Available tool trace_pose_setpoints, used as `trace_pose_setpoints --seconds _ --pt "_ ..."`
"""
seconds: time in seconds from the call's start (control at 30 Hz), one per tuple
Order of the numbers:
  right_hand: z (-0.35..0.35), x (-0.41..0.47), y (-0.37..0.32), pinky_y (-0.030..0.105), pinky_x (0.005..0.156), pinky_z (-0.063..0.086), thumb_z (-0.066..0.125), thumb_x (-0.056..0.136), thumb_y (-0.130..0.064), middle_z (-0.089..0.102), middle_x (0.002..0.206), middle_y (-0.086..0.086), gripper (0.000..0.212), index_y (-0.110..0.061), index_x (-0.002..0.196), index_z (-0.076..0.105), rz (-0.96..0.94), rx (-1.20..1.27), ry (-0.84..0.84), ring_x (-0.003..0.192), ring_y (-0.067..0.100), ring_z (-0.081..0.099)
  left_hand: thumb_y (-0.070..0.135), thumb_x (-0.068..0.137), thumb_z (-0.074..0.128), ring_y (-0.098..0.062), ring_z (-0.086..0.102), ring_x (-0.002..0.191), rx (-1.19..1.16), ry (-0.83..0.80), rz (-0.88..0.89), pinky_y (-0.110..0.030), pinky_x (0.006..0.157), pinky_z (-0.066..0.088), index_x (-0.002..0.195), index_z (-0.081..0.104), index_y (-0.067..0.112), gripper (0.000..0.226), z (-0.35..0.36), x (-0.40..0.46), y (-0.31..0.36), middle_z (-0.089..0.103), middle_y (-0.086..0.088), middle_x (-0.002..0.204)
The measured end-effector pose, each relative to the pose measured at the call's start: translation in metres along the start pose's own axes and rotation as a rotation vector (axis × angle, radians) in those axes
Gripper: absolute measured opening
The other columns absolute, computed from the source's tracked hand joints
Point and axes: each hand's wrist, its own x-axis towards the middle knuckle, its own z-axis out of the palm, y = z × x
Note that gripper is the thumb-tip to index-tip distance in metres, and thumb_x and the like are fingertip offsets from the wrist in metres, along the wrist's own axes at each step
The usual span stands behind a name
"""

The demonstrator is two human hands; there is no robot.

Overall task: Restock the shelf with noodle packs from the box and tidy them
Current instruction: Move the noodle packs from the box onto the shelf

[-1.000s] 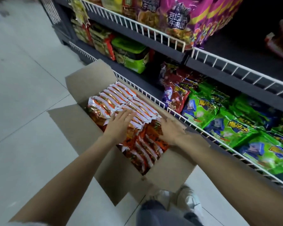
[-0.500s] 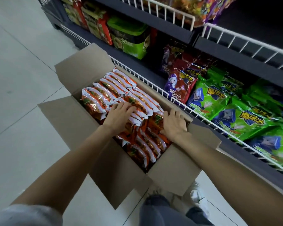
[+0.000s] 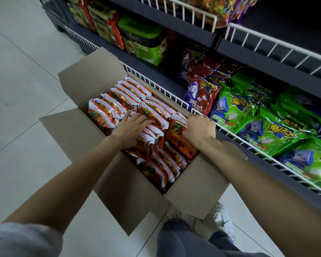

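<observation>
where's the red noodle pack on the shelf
In the head view, the red pack stands on the bottom shelf, right of the box, beside the green packs.

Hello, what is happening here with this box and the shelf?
A person is crouched over an open cardboard box on the floor, beside a low wire-fronted shelf. The box is full of orange noodle packs. The left hand rests on the packs in the middle, and the right hand reaches into the packs at the shelf side. No pack is lifted out yet. The shelf holds green snack bags.
</observation>
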Motion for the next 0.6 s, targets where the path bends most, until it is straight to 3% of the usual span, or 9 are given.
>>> trace_pose_setpoints --seconds 0.07,0.13,0.23,0.3,0.4,0.5,0.6 --pt "-0.012 0.000 0.004 0.037 0.081 0.051 0.066 0.083 -0.034 0.060 0.095 0.007 0.034 -0.008 0.104 0.060 0.012 0.066 -0.032 0.088 0.024 0.061 0.034 0.083 0.063 -0.024 0.016 0.140 0.021 0.000 0.030 -0.047 0.118 0.001 0.147 0.020 0.021 0.078 -0.003 0.002 -0.002 0.026 -0.002 0.149" --pt "-0.025 0.003 0.008 0.034 0.074 0.050 0.068 0.079 -0.045 0.056 0.098 0.007 0.046 -0.008 0.106 0.060 0.041 0.156 -0.056 0.090 0.024 0.056 0.037 0.081 0.063 -0.024 0.021 0.137 0.039 0.015 0.068 -0.047 0.117 0.001 0.142 0.028 0.021 0.072 -0.005 0.004 -0.004 0.031 -0.002 0.143" --pt "-0.047 0.006 0.018 0.038 0.085 0.048 0.070 0.077 -0.045 0.051 0.119 0.014 0.062 -0.006 0.121 0.052 0.034 0.321 -0.048 0.109 0.031 0.051 0.039 0.082 0.062 -0.022 0.021 0.138 0.052 0.012 0.103 -0.047 0.115 -0.005 0.140 0.031 0.020 0.069 -0.009 0.002 -0.005 0.033 -0.002 0.143" --pt "-0.060 0.002 0.023 0.041 0.089 0.047 0.068 0.079 -0.042 0.048 0.125 0.014 0.063 -0.006 0.126 0.047 0.024 0.369 -0.067 0.112 0.033 0.051 0.041 0.082 0.062 -0.020 0.025 0.138 0.041 0.014 0.127 -0.048 0.114 -0.007 0.138 0.032 0.020 0.067 -0.011 -0.003 -0.006 0.038 -0.001 0.141" --pt "-0.075 -0.014 0.029 0.041 0.083 0.049 0.064 0.081 -0.041 0.059 0.112 0.013 0.058 -0.006 0.124 0.045 0.030 0.388 -0.058 0.103 0.034 0.057 0.043 0.076 0.067 -0.019 0.043 0.126 -0.024 0.097 0.153 -0.049 0.116 0.000 0.131 0.038 0.020 0.066 -0.016 -0.012 -0.007 0.052 0.000 0.127" --pt "-0.100 -0.038 0.042 0.034 0.070 0.046 0.063 0.080 -0.042 0.059 0.093 0.006 0.056 -0.011 0.124 0.047 0.114 0.464 0.085 0.091 0.030 0.059 0.047 0.066 0.076 -0.023 0.049 0.122 -0.071 0.274 0.155 -0.048 0.115 0.010 0.124 0.045 0.016 0.073 -0.035 -0.027 0.000 0.057 -0.003 0.123" --pt "-0.128 -0.070 0.062 0.037 0.077 0.052 0.067 0.078 -0.039 0.063 0.093 0.003 0.054 -0.015 0.123 0.050 0.212 0.689 0.229 0.089 0.024 0.062 0.062 0.061 0.069 -0.030 0.054 0.113 -0.228 0.448 0.068 -0.046 0.110 0.023 0.120 0.046 0.015 0.079 -0.071 -0.055 0.015 0.061 -0.008 0.116"
